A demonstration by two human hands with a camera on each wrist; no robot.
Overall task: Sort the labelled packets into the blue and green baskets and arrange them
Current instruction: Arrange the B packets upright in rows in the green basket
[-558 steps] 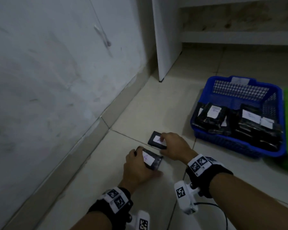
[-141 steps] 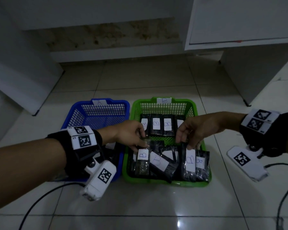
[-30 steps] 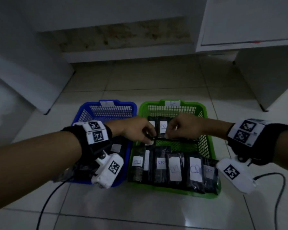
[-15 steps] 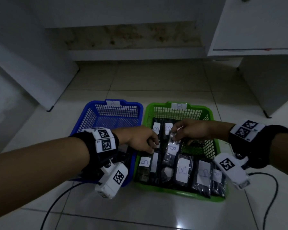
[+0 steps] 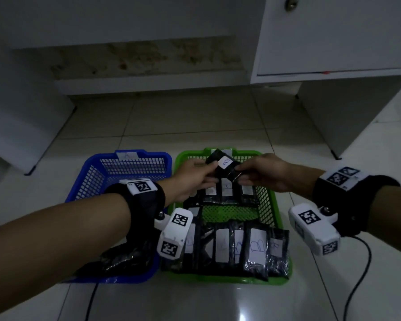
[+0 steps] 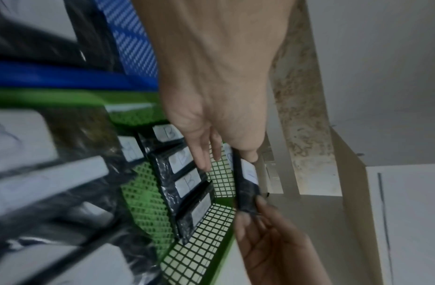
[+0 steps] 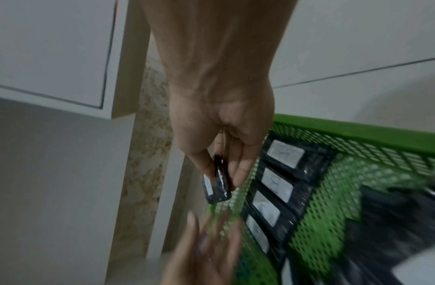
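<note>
Raised packet (image 5: 225,169) seemingly spans both hands' grip.

Glossy pale square floor tiles (image 5: 195,117) are spreading out beneath everything, reflecting a spot of light near the bottom edge. A white cabinet with a small round knob (image 5: 333,35) is standing at the upper right. A stained, mottled beige wall strip (image 5: 144,59) is running along the back, above a white ledge.

- left hand (image 5: 192,179) reaching forward from a bare forearm, thumb and fingers pinching the small black labelled packet (image 5: 225,167)
- right hand (image 5: 262,174) opposite it, thumb and fingers pinching the other end
</note>
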